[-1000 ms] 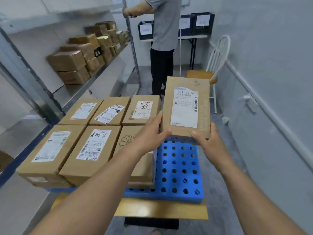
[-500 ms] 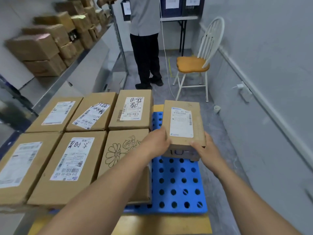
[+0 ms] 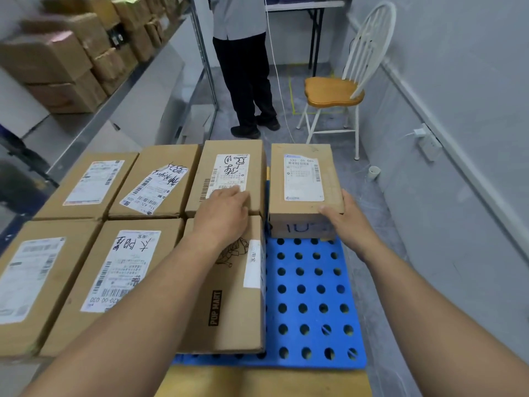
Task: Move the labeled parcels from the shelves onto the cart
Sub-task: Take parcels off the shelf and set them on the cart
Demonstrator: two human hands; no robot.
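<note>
A small labeled cardboard parcel (image 3: 303,179) rests at the far right of the blue perforated cart deck (image 3: 312,296). My right hand (image 3: 343,216) grips its near right corner. My left hand (image 3: 224,209) lies flat on the neighbouring parcels, at the seam between the hand-marked parcel (image 3: 229,173) and the POP MART parcel (image 3: 229,296), fingers spread, holding nothing. Several more labeled parcels (image 3: 114,270) fill the left of the cart. Unmoved brown boxes (image 3: 57,61) sit on the metal shelf (image 3: 120,90) at upper left.
Another person (image 3: 246,67) stands just beyond the cart by the shelf post. A white chair with a wooden seat (image 3: 335,93) stands at the right, near the grey wall (image 3: 458,110) with a socket. A small white cup (image 3: 373,171) sits on the floor.
The parcel came down from chest height and forward onto the far right of the blue deck. My left hand let go of it and moved onto the neighbouring parcels.
</note>
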